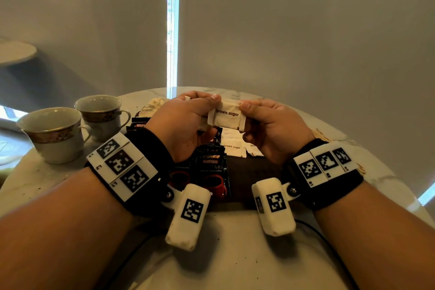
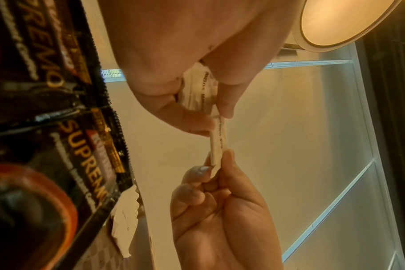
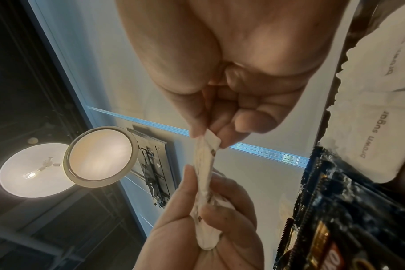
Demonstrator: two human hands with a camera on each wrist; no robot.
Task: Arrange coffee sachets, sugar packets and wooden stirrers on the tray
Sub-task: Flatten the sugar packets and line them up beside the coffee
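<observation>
Above the dark tray (image 1: 254, 172), you hold a white brown sugar packet (image 1: 227, 116) between both hands, clear of everything below. Your left hand (image 1: 186, 122) pinches one end with thumb and curled fingers (image 2: 192, 120), and more white packets are bunched in that palm. Your right hand (image 1: 270, 128) pinches the other end between thumb and forefinger, the remaining fingers (image 2: 190, 193) curled in.

On the tray beneath your hands lie black coffee sachets (image 1: 211, 167), overlapping one another on its left part. Just beside them, toward the far side, more brown sugar packets (image 1: 231, 146) lie flat. Past your right wrist, pale wooden stirrers (image 1: 320, 133) show on the bench (image 1: 226, 254), mostly hidden by the wristband.

Two patterned teacups (image 1: 56, 132) stand side by side on the bench left of the tray, well apart from your hands. A pale crumpled wrapper (image 1: 151, 106) lies behind the sachets.
</observation>
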